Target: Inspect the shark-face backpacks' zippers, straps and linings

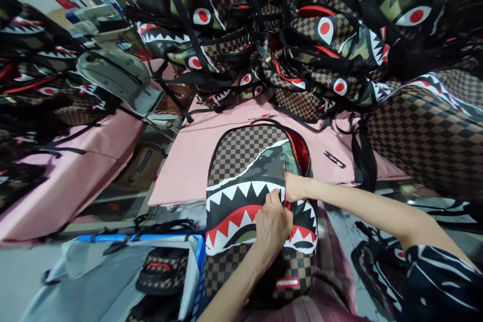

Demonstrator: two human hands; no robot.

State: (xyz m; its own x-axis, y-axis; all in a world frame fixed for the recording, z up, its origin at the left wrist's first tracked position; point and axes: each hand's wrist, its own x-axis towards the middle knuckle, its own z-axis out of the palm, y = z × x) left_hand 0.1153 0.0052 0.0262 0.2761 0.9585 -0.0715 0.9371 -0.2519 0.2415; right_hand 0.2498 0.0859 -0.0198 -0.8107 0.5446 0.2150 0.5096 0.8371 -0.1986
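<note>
A backpack (pixel 245 161) with a brown-and-black check, camouflage and a printed shark mouth leans upright against the pink-covered table, in front of my body. Its side is unzipped, and red lining (pixel 298 151) shows within. My left hand (pixel 273 219) has its fingers closed on the front panel's edge beside the opening. Through that opening reaches my right hand (pixel 296 186), its fingers hidden behind the front panel, so what they hold cannot be seen. Black thread snips (pixel 334 159) lie on the table to the right of the backpack.
Similar backpacks (pixel 339 60) are heaped along the back of the pink table (pixel 181 161), with a large checked one (pixel 426 121) at the right. More bags pile up at left beside a grey chair (pixel 113 78). A blue crate (pixel 199 251) with a pale liner holds checked pieces below left.
</note>
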